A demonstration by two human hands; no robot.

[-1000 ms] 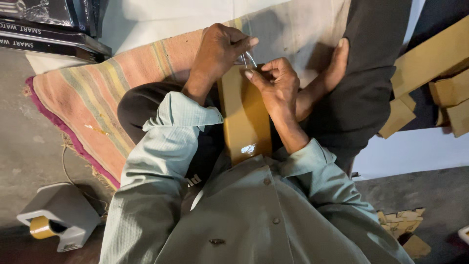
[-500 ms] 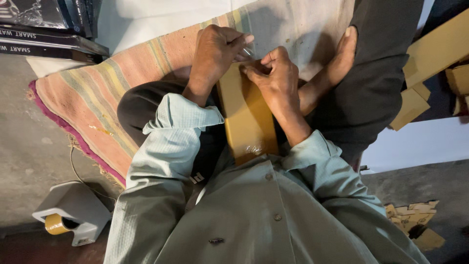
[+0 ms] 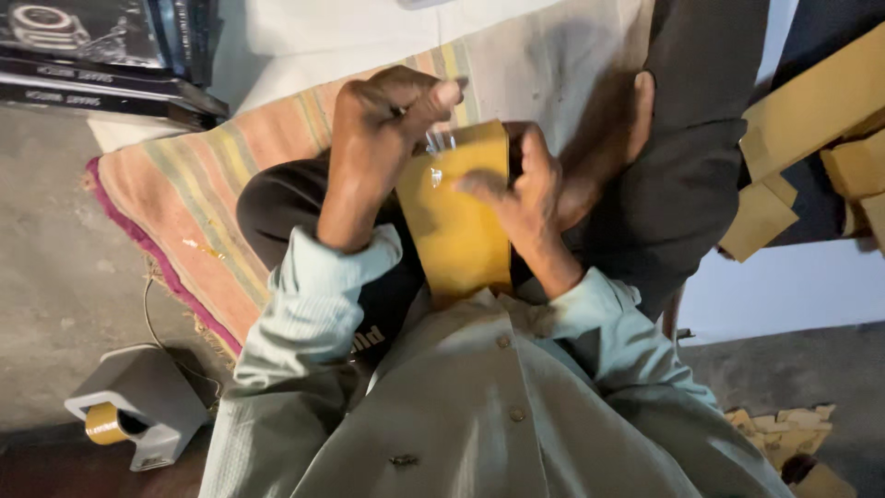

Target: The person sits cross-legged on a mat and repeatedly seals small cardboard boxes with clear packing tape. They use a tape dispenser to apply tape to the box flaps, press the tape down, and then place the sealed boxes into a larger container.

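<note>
The left hand pinches a strip of clear tape with clenched fingers, just above the top edge of the yellow envelope. The right hand grasps this envelope, fingers spread on its face. A tape dispenser stands on the floor, well apart from them.

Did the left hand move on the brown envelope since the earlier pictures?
Yes. The left hand now sits beside the brown envelope's top left corner; earlier it lay over the top edge.
</note>
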